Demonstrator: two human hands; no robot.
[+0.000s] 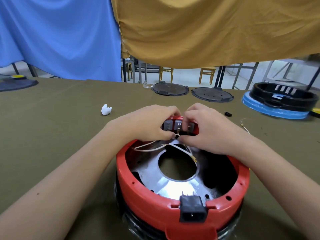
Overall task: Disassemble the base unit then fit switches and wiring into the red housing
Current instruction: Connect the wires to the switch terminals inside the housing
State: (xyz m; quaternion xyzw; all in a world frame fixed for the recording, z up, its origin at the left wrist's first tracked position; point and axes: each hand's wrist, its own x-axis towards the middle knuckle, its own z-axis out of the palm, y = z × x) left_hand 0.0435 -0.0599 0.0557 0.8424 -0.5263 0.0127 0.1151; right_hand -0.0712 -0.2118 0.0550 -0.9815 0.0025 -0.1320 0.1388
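Your left hand (149,122) comes in from the left and curls over the far wall of the red housing (138,187), thumb and forefinger pinching the white wires (155,147) right under the row of switches (174,125); it looks set there to steady the wall and keep the lead from slipping while the other hand works. The housing sits open side up on the surface (60,122) straight in front of you, its black power socket (192,210) turned toward you, so the switch bank lands on the far rim, directly under both hands. Inside, the shiny metal plate (174,186) with its round hole lies below the loose wire ends, which trail down from your fingers into the bowl. Your right hand (206,129) mirrors the left, fingers bent over the switch block and thumb tip meeting the wire at the same spot, probably pushing a terminal onto a switch tab, though the contact itself is hidden by your fingers. Further right, a spare wire (243,124) lies on the surface, well apart from the housing.
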